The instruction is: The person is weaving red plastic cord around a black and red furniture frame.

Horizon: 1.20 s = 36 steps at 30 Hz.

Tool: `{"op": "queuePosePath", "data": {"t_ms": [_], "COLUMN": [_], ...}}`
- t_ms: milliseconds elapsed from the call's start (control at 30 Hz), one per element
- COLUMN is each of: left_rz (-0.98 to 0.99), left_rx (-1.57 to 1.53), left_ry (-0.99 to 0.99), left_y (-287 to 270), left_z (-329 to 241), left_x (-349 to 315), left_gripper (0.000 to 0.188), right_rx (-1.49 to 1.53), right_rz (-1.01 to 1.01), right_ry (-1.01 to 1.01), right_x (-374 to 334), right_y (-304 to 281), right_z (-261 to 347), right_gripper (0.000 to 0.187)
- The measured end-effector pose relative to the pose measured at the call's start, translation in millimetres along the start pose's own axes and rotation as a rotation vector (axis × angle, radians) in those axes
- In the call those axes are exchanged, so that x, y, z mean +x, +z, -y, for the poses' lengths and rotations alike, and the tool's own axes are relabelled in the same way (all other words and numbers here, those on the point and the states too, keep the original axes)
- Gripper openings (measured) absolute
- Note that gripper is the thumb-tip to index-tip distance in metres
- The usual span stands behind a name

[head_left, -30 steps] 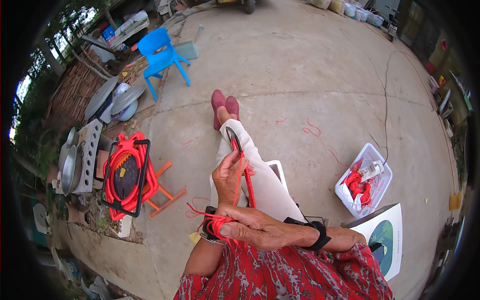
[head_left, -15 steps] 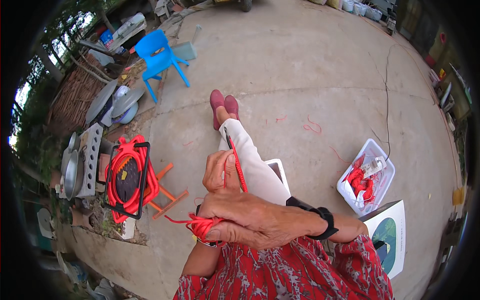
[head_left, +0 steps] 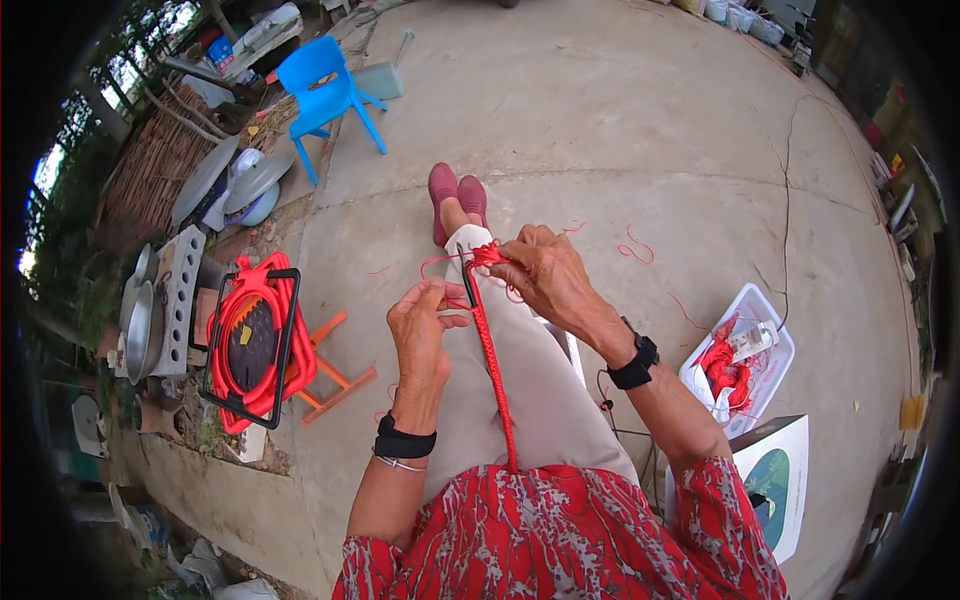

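Observation:
A red braided cord (head_left: 492,370) runs down over my light trousers to the hem of my patterned shirt. A thin dark piece (head_left: 466,262), perhaps a loop or hook, shows at its far end. My right hand (head_left: 550,278) is closed on a small bundle of red cord (head_left: 487,256) just beside that end. To the left, my left hand (head_left: 422,328) pinches a thin red strand at thumb and fingertips, close to the braid. A loose strand arcs between the two hands. The exact crossing of the strands is too small to make out.
A white basket (head_left: 786,350) holding red cord and a white object stands right of my legs, near a white box (head_left: 797,480). On the left are a reel of red hose (head_left: 302,340) and an orange stand (head_left: 335,398). A blue chair (head_left: 325,100) stands farther off.
My right hand has swung from over the left wrist to the far end of the braid, carrying the cord bundle. The left hand has turned and lowered slightly, and the braid now shows at full length.

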<state>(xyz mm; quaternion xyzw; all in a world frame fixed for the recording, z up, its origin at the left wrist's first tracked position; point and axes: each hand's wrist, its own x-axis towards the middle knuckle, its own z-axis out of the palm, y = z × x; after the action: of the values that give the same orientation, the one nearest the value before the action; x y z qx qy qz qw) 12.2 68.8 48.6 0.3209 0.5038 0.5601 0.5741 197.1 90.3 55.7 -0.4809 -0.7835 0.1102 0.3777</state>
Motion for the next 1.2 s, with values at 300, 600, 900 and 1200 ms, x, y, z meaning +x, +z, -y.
{"op": "queuePosePath", "data": {"t_ms": [300, 600, 900, 1200], "left_rz": [0.052, -0.052, 0.001, 0.166], "left_rx": [0.094, 0.094, -0.242, -0.417], "left_ry": [0.093, 0.226, 0.021, -0.147], "left_y": [-2.1, 7.6, -19.6, -27.9], "left_z": [9.8, 12.9, -2.5, -17.0], "left_x": [0.8, 2.0, -5.3, -10.3], "left_gripper": [0.008, 0.006, 0.008, 0.012], "right_rx": [0.083, 0.082, 0.135, -0.142], "right_rz": [0.143, 0.203, 0.095, 0.217], "right_ry": [-0.099, -0.133, -0.231, -0.473], "right_x": [2.1, 1.1, 14.2, 22.8], "right_y": [21.2, 19.8, -24.7, -11.5], "right_z": [19.9, 20.3, 58.4, 53.9], "right_gripper": [0.011, 0.011, 0.021, 0.023]}}
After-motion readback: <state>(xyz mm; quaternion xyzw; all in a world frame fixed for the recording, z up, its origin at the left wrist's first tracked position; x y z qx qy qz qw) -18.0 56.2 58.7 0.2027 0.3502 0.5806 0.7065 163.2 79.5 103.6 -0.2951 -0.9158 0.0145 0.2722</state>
